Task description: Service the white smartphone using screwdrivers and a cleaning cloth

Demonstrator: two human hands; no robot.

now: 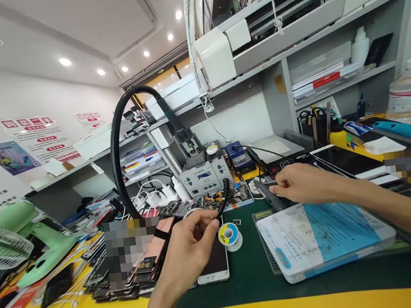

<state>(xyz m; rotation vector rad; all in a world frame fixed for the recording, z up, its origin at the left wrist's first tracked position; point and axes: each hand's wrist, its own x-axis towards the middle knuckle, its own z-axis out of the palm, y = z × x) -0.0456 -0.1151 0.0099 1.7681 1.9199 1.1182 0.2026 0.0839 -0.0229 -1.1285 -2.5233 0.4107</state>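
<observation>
My left hand [190, 243] is at the middle of the bench, thumb and index finger pinched together. Whatever the pinch holds, if anything, is too small to make out. Just below these fingertips is a small solder spool [229, 235] with a yellow and blue label. A white-edged phone [217, 260] lies partly hidden behind the hand. My right hand [297, 182] is closed above the back edge of a white and blue box [328, 236]. Its fingertips are at a dark bar-shaped object [268, 195]; I cannot tell whether they grip it.
A grey rework station [205, 178] with a thick black hose [115, 150] stands behind. Stacked phone parts [136, 262] and a green fan [33, 245] are at left. A tray of small parts [238, 195], a tablet [349, 161] and a clear bottle [409, 91] are farther back.
</observation>
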